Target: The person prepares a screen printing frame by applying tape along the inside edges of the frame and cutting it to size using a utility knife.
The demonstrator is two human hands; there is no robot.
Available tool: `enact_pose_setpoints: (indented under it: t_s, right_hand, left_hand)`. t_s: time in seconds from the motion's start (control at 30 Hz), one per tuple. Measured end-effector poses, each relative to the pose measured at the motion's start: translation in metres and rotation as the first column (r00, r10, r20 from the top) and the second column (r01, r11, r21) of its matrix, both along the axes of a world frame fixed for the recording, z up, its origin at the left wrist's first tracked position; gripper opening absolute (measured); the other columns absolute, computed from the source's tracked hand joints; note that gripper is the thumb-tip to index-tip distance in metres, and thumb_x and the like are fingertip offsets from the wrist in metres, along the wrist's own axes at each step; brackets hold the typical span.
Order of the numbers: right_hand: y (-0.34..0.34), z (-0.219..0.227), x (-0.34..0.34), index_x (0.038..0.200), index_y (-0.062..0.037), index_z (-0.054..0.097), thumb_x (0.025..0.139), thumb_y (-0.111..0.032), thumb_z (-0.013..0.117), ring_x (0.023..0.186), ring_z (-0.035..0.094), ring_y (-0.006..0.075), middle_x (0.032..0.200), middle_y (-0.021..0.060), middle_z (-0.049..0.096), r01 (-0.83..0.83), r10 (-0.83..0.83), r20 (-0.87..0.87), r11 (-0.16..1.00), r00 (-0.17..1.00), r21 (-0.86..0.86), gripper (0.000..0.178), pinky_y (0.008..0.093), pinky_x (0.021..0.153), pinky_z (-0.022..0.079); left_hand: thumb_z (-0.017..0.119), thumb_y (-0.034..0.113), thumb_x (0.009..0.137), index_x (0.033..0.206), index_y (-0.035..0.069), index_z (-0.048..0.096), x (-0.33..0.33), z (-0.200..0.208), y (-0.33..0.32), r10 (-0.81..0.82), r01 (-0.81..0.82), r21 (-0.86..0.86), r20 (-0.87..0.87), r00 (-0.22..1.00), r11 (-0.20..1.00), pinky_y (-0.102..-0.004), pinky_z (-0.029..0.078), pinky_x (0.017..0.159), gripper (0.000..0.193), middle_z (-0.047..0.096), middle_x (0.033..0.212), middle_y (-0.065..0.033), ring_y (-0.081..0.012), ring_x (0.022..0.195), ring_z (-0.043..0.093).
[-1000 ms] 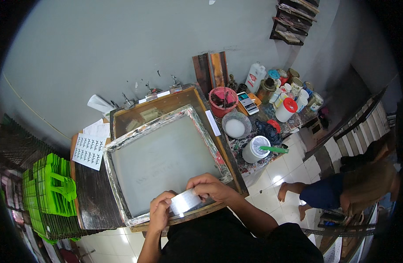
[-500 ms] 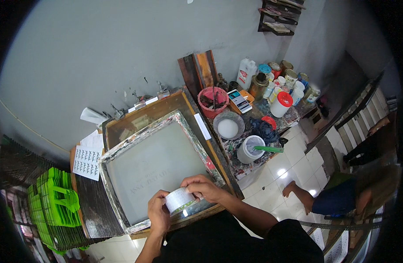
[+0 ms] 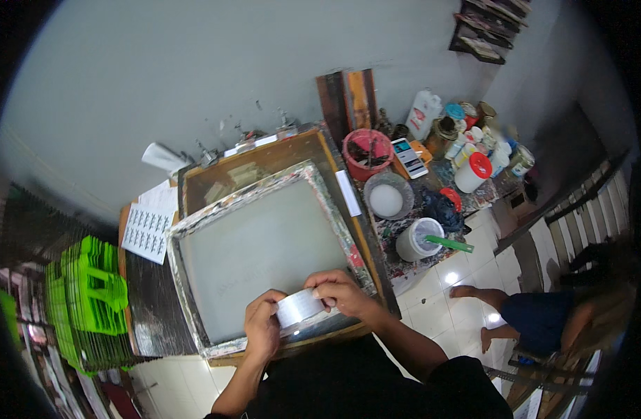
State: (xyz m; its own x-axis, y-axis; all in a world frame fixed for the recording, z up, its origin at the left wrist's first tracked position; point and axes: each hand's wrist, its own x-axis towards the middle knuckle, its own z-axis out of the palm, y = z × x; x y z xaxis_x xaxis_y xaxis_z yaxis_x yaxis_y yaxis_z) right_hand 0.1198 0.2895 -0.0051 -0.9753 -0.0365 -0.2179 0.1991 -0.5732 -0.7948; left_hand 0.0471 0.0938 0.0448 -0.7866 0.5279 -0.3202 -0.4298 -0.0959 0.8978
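Note:
Over the near edge of a screen-printing frame [image 3: 338, 230], I hold a wide roll of whitish tape [image 3: 299, 308] in both hands. My left hand [image 3: 263, 322] has its fingers closed round the roll's left side. At the right side, the fingers of my right hand [image 3: 336, 292] are bent and pinching the tape. Whether a strip is pulled free cannot be made out. The frame has a paint-stained rim and pale grey mesh [image 3: 261, 241] with faint lettering. It lies tilted on a wooden-edged glass table [image 3: 247, 171].
To the right, a paint-stained bench holds a pink bucket [image 3: 368, 152], a phone [image 3: 410, 158], a grey bowl [image 3: 388, 196], a white tub [image 3: 419, 239] with a green-handled tool, and several cans. Printed paper [image 3: 147, 232] and green plastic pieces [image 3: 93, 293] are left. Another person's legs [image 3: 484, 297] show at right.
The tape has turned between my hands, and my right hand has shifted a little along it. The whole view has swung, moving the bench rightward in the picture. Both of the other person's feet now show.

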Motion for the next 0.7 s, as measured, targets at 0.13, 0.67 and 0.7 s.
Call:
enact_pose_setpoints:
  t_s: [0.13,0.67,0.7]
  right_hand:
    - [0.003,-0.002,0.000,0.101,0.0038,0.070,0.086,-0.012,0.062,0.056,0.046,0.0051,0.071,-0.0014,0.056,-0.018,0.018,-0.019,1.000,1.000,-0.005,0.023,0.0252,0.051,0.042]
    - [-0.013,0.034,0.008,0.089,-0.0053,0.067,0.097,-0.026,0.067,0.066,0.046,0.0038,0.073,-0.0051,0.052,-0.034,0.068,-0.045,0.848,0.997,0.528,0.022,0.0251,0.060,0.036]
    - [-0.013,0.033,0.009,0.086,-0.0054,0.065,0.097,-0.026,0.067,0.067,0.046,0.0035,0.073,-0.0058,0.052,-0.040,0.073,-0.043,0.848,0.996,0.528,0.024,0.0255,0.060,0.035]
  left_hand:
    - [0.047,0.012,0.081,0.091,-0.006,0.067,0.000,0.003,-0.001,-0.033,0.033,0.046,-0.005,0.999,0.998,-0.0298,0.044,0.078,0.028,0.065,0.089,-0.0096,-0.0170,0.085,0.057]
    - [0.051,0.000,0.096,0.105,0.002,0.065,0.011,0.012,-0.012,-0.095,0.078,-0.097,-0.181,0.979,0.992,-0.0247,0.044,0.079,0.017,0.064,0.094,-0.0023,-0.0101,0.087,0.055]
    - [0.053,-0.001,0.096,0.106,0.002,0.065,0.011,0.012,-0.014,-0.113,0.095,-0.091,-0.212,0.971,0.991,-0.0251,0.045,0.081,0.015,0.064,0.094,-0.0024,-0.0102,0.088,0.056]
